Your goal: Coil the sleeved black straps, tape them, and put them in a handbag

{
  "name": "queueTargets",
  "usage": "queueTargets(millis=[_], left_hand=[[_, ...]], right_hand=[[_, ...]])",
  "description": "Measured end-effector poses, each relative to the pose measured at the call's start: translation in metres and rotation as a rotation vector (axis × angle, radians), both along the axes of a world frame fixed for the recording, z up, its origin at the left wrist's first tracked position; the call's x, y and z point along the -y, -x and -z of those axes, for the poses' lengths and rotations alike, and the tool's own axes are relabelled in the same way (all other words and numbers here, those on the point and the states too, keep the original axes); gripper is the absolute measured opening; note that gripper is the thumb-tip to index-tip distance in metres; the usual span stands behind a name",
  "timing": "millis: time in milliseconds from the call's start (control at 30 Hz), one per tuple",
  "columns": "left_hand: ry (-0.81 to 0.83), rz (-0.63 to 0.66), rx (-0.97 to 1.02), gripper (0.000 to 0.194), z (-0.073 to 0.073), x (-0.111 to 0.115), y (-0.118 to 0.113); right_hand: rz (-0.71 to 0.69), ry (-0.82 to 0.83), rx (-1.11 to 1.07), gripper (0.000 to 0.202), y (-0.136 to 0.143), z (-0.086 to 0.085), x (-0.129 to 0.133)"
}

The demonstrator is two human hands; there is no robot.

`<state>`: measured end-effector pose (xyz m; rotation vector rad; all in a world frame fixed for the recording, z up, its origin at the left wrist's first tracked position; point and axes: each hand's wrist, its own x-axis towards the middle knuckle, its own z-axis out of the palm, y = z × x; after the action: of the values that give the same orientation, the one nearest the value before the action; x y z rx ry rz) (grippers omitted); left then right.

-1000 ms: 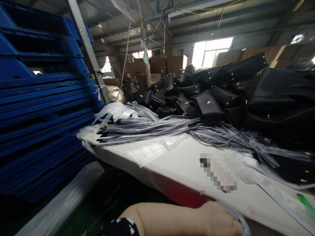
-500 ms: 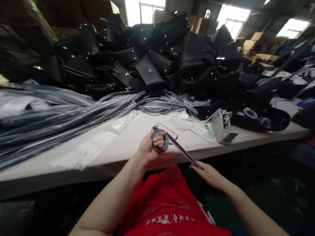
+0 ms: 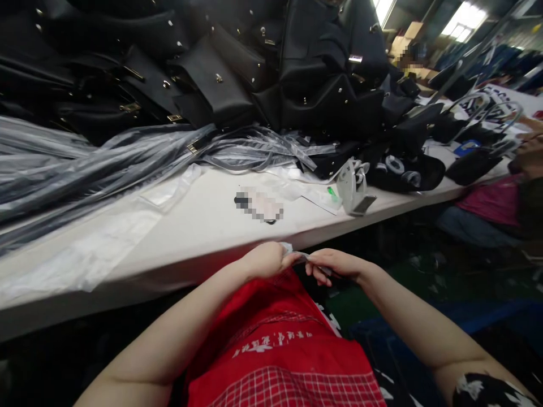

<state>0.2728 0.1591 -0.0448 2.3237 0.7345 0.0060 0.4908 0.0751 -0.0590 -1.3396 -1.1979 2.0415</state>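
Observation:
In front of the table edge, my left hand (image 3: 269, 259) is closed around a roll of clear greyish tape (image 3: 288, 247), mostly hidden behind the fingers. My right hand (image 3: 335, 264) comes in close from the other side and pinches the short tape strip (image 3: 302, 258) that spans the small gap between both hands. Its lower fingers are curled. Just beyond the hands, a phone (image 3: 259, 206) in a light case lies on the white-covered table (image 3: 203, 212). A grey tape dispenser (image 3: 353, 186) stands to its right.
Black bags (image 3: 220, 73) with metal fittings are heaped along the back. Plastic-wrapped black straps (image 3: 97, 161) cover the table's left side. More tape rolls (image 3: 395, 164) sit on black material at right. Another person's pink garment (image 3: 494, 200) shows at far right.
My hands have come together, shortening the stretch of tape between them, and moved back off the tabletop. The view has swung right and down.

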Motion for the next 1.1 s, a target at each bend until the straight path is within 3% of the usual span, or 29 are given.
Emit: queueTargets(millis=[133,233,333,500,600,667,767,867,967,1033,1100], left_hand=[[0.579,0.075,-0.041,0.064,-0.002,-0.008,0.009],[1.129,0.134,-0.056,0.064,0.006,-0.011,0.016],[1.447,0.164,0.168,0.054,0.014,-0.013,0.018],[1.665,-0.033,0.773,0.054,0.013,-0.010,0.002],[1.663,-0.167,0.974,0.053,0.008,-0.001,-0.005],[1.645,-0.247,0.995,0.051,0.008,0.004,-0.003],[1.469,-0.374,0.913,0.048,0.016,0.007,0.011],[1.015,-0.503,0.733,0.048,0.027,0.009,0.021],[0.590,-0.323,0.515,0.046,0.034,0.023,0.016],[0.443,-0.201,0.450,0.039,0.036,0.037,0.009],[0.379,-0.254,0.464,0.035,0.039,0.049,0.002]], right_hand=[[-0.312,-0.152,0.210,0.047,-0.004,-0.012,-0.003],[-0.417,-0.257,0.281,0.047,-0.004,-0.019,-0.010],[-0.261,-0.405,0.351,0.050,0.004,-0.009,-0.014],[0.280,-0.541,0.154,0.062,0.059,0.022,-0.005],[0.527,-0.610,0.099,0.058,0.089,0.027,-0.003],[0.572,-0.625,0.102,0.051,0.092,0.023,-0.004],[0.382,-0.649,0.238,0.044,0.069,0.009,-0.005],[0.018,-0.635,0.568,0.038,0.040,-0.005,-0.001],[-0.280,-0.540,0.751,0.028,0.030,-0.011,0.005],[-0.312,-0.530,0.740,0.023,0.033,-0.008,0.009],[-0.233,-0.528,0.648,0.023,0.037,-0.001,0.013]])
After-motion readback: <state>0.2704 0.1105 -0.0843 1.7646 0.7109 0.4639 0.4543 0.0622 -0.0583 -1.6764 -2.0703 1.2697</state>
